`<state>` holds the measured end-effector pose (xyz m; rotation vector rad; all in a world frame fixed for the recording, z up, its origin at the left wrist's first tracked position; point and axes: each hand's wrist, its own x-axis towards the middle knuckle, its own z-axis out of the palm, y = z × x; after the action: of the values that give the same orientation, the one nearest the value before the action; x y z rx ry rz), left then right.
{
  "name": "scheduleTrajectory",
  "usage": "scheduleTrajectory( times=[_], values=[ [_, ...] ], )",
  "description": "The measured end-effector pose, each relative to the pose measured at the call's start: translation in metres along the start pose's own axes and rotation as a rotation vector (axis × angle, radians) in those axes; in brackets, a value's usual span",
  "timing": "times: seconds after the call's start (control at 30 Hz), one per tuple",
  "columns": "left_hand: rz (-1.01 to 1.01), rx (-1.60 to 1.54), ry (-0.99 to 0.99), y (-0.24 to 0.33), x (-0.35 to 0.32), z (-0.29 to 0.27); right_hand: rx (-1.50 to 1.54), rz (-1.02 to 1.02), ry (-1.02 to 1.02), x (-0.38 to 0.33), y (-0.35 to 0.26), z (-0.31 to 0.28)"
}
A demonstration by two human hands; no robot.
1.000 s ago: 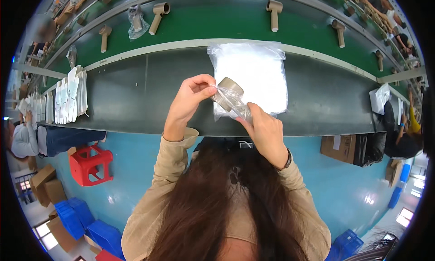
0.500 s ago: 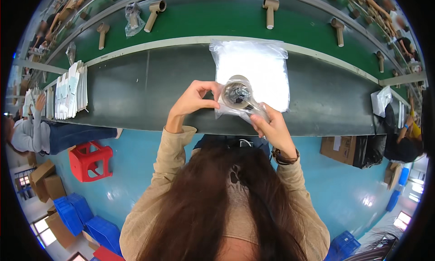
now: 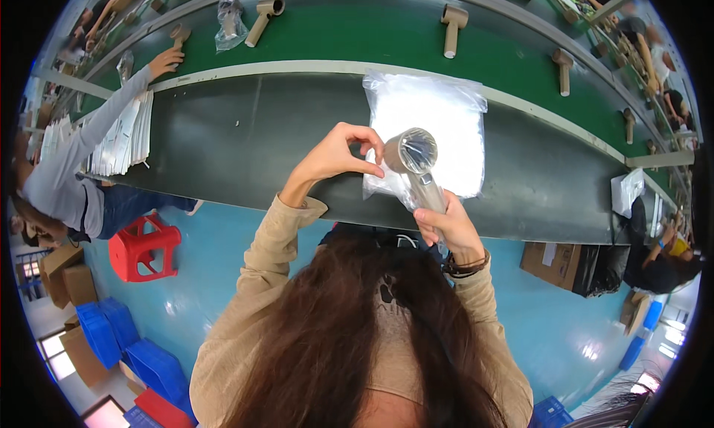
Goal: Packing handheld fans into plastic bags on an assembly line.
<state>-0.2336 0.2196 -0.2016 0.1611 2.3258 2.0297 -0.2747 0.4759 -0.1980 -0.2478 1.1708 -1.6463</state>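
My right hand [image 3: 451, 226] is closed round the handle of a beige hair dryer [image 3: 407, 151], which has a round head and a clear plastic bag [image 3: 430, 193] about it. The dryer's open round end faces up, with the handle slanting down to the right. Beside the dryer's head is my left hand [image 3: 343, 157], its thumb and forefinger curved and apart. Whether those fingertips touch the film cannot be made out. Beneath the dryer, a stack of clear flat plastic bags [image 3: 462, 134] lies on the dark bench.
Beyond the bench runs a green conveyor belt [image 3: 357, 37] carrying several dryers, one of them bagged [image 3: 230, 25]. White folded cartons [image 3: 132, 142] stand at the left. A co-worker's hand [image 3: 166, 61] reaches onto the belt. A red stool [image 3: 145, 248] and a brown box [image 3: 552, 264] are on the floor.
The dryer has tilted in my right hand, its head now higher and further right. My left hand has moved slightly right. At the left, a co-worker has stretched an arm to a dryer on the belt.
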Motion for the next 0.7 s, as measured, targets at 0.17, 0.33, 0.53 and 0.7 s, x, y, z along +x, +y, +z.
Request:
scheduleTrajectory(
  times=[0.17, 0.33, 0.53, 0.7],
  values=[
    [-0.016, -0.083, -0.054, -0.021, 0.001, -0.009, 0.031, 0.022, -0.041, 0.004, -0.002, 0.006],
    [-0.131, -0.382, -0.105, -0.027, 0.0, 0.006, 0.158, 0.097, -0.148, 0.002, -0.004, 0.005],
    [0.344, -0.009, 0.055, -0.006, -0.012, 0.019, 0.313, 0.071, -0.237, -0.008, -0.013, 0.016],
    [0.261, -0.04, 0.486, 0.006, -0.025, 0.049, 0.297, 0.011, -0.242, 0.007, -0.005, 0.016]
  ],
)
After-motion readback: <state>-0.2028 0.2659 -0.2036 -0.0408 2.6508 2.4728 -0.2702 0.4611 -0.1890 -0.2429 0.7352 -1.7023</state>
